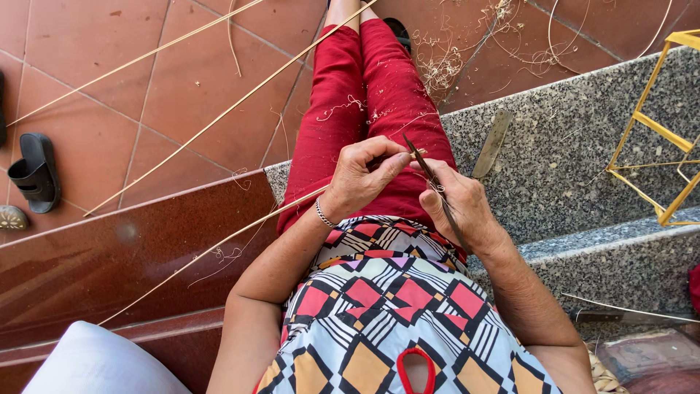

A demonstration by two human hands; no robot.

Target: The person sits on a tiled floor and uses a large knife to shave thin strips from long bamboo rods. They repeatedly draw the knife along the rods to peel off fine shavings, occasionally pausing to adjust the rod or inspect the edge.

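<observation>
I sit on a stone step with red trousers (364, 95) over my lap. My left hand (362, 179) pinches a long thin bamboo strip (219, 244) that runs down to the left across the step. My right hand (461, 204) grips a dark narrow knife (430, 179) whose blade points up toward the left hand's fingertips and meets the strip's end there. A silver bracelet (323, 215) circles my left wrist. Thin shavings cling to the trousers.
Long bamboo strips (182, 138) lie across the red floor tiles. A flat blade (493, 144) rests on the grey granite step (569, 168). A yellow stick frame (656, 131) stands at right, a black sandal (35, 174) at left, curly shavings (445, 66) beyond my feet.
</observation>
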